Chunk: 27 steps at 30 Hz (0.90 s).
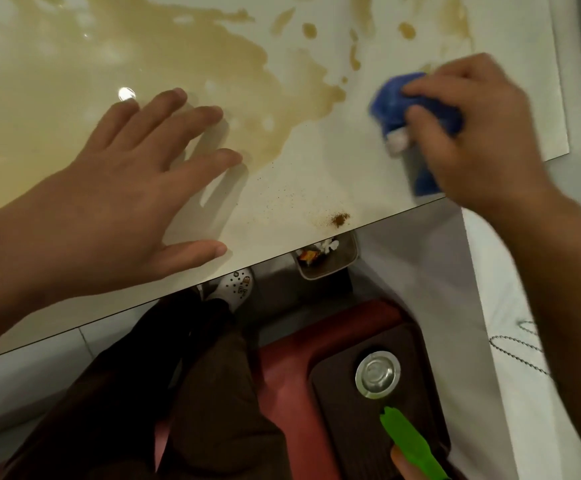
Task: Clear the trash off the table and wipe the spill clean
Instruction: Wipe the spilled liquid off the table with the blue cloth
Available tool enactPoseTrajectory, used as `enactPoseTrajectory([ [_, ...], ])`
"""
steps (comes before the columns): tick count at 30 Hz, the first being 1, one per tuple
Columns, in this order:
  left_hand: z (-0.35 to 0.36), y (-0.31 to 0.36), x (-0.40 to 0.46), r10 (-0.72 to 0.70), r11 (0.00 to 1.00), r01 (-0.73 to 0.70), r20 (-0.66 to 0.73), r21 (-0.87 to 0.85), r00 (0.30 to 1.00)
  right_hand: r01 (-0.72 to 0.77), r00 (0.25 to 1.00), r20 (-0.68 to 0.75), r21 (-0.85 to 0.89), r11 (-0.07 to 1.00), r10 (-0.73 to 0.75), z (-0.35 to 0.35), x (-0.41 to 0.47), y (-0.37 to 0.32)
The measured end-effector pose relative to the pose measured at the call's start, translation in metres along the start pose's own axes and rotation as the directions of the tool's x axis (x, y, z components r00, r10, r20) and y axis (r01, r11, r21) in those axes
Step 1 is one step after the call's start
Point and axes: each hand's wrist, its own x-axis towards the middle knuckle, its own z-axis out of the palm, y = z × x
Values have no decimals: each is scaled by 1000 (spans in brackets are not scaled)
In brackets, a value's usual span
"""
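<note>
Cloth (417,109) in right hand (479,133) near table (316,188) corner.

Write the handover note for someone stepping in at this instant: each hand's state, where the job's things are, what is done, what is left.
Left hand: flat on the table, fingers spread, holding nothing.
Right hand: grips the blue cloth near the table's right edge.
Done: no trash visible on the tabletop; a bin below holds scraps.
Left: the brown spill covers much of the table; brown crumbs sit at the near edge.
</note>
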Motion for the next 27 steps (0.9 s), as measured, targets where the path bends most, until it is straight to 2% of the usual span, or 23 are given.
enactPoseTrajectory([
  [3,-1,-1,-3,-8,1000,8,7,3,1000,175,979,93,65,982,-180,35,-8,-45],
  [5,-3,-5,-7,-21,1000,21,16,-2,1000,322,914,233,75,944,-331,35,-28,-56],
  [7,-4,-8,-11,-32,999,32,21,-12,999,386,841,376,89,918,-390,15,-38,-43],
  [9,-5,-9,-15,-37,999,38,19,-14,999,336,839,429,76,939,-335,-10,-37,-24],
  [13,-3,-6,-17,-53,998,53,18,-23,998,221,938,276,-20,975,-207,-29,-14,-4],
  [16,-1,0,-15,-48,999,48,29,-25,998,204,958,213,-43,978,-191,-2,4,-21],
  [18,-1,3,-14,-39,999,40,25,-27,999,249,940,238,16,969,-245,19,-4,-43],
  [20,0,2,-14,-36,999,37,25,-26,999,349,881,314,70,934,-353,29,-26,-56],
  [22,1,0,-16,-37,999,38,29,-25,999,438,808,391,103,893,-441,23,-47,-50],
  [24,0,-2,-18,-43,999,44,30,-26,999,456,769,462,90,885,-443,5,-55,-30],
  [25,0,-2,-19,-48,998,48,33,-26,998,436,772,486,62,898,-409,-6,-55,-20],
  [27,0,-2,-20,-58,998,59,37,-27,998,361,827,466,-9,932,-316,-25,-50,-2],
])
